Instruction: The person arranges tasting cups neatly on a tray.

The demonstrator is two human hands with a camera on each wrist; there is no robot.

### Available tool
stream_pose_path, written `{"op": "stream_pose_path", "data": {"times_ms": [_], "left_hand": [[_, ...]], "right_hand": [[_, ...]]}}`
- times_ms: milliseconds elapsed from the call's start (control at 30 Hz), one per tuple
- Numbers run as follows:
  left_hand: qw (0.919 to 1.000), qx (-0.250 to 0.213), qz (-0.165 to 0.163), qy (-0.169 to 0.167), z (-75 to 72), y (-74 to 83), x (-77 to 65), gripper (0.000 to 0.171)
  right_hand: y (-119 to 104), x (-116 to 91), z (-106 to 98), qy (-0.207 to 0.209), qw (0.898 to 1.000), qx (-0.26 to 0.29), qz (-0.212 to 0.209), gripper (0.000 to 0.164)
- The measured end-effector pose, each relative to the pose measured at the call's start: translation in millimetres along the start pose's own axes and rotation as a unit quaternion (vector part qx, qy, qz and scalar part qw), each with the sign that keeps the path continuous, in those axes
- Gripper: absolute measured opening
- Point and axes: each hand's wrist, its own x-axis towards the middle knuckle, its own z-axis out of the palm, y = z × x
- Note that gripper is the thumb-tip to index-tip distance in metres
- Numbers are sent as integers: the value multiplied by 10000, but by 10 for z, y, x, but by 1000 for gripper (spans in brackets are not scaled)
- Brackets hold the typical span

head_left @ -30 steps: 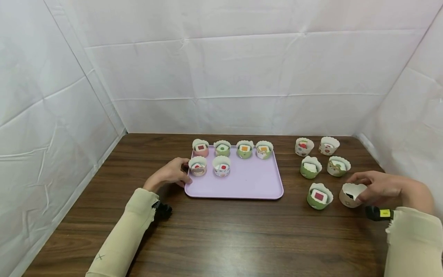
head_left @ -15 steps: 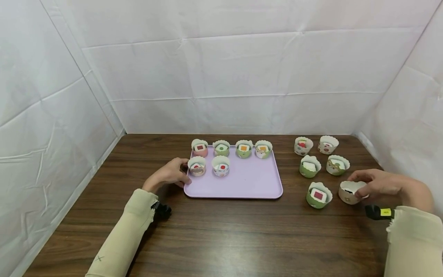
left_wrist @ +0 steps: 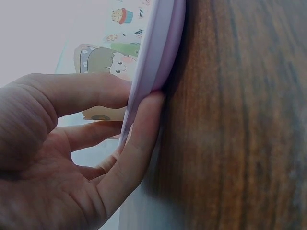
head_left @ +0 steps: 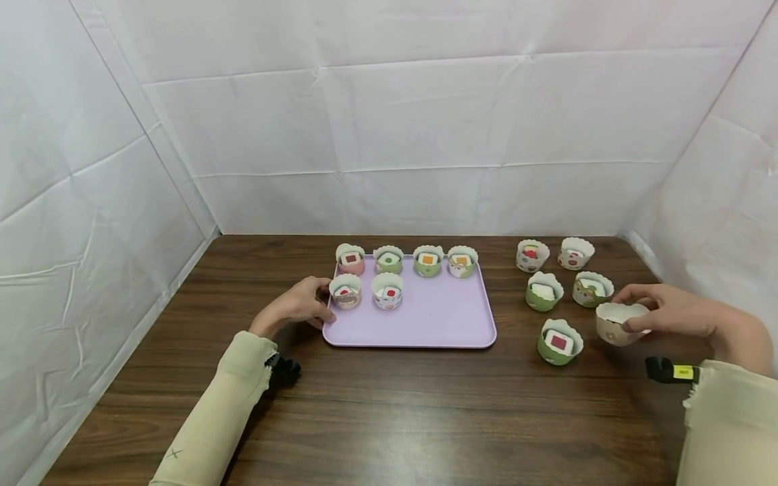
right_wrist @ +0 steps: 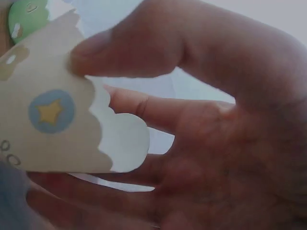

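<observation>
At the right of the head view, my right hand (head_left: 681, 312) grips a beige paper baking cup (head_left: 616, 329) by its scalloped rim. In the right wrist view the cup (right_wrist: 53, 110) shows a yellow star in a blue circle, thumb on the near side, fingers on the far side. My left hand (head_left: 298, 304) pinches the left edge of a lilac tray (head_left: 437, 324); the left wrist view shows thumb and fingers on either side of the tray's rim (left_wrist: 153, 62). On the tray's back and left, several cups hold small white pieces with coloured tops, such as a polka-dot cup (head_left: 387, 297).
Left of my right hand stands a green cup (head_left: 556, 351) with a red-topped white piece. Behind it are several more cups, among them a green one (head_left: 541, 297) and a beige-green one (head_left: 589, 294). White fabric walls (head_left: 425, 135) border the brown wooden table (head_left: 389, 412).
My right hand has moved up and slightly away from me with the beige cup, which now tilts and sits higher. The left hand and the tray stay still.
</observation>
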Motion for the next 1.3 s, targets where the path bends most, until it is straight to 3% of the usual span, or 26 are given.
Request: {"op": "stream_pose_path", "data": {"times_ms": [167, 433, 600, 967, 1300], "left_hand": [[10000, -16, -55, 31, -2, -4, -3, 62], [10000, 36, -12, 40, 6, -9, -13, 61], [10000, 59, -2, 54, 9, -12, -8, 61], [10000, 43, 1, 56, -11, -3, -5, 60], [9998, 152, -41, 84, 4, 1, 17, 58]], "right_hand": [[-139, 37, -5, 513, 9986, -144, 51, 36], [-267, 153, 57, 1222, 9909, -304, -468, 34], [-358, 267, 106, 1483, 9881, -26, -413, 37], [-603, 477, 198, 2051, 9772, -237, -503, 40], [-844, 649, 367, 2738, 9584, -198, -786, 36]]}}
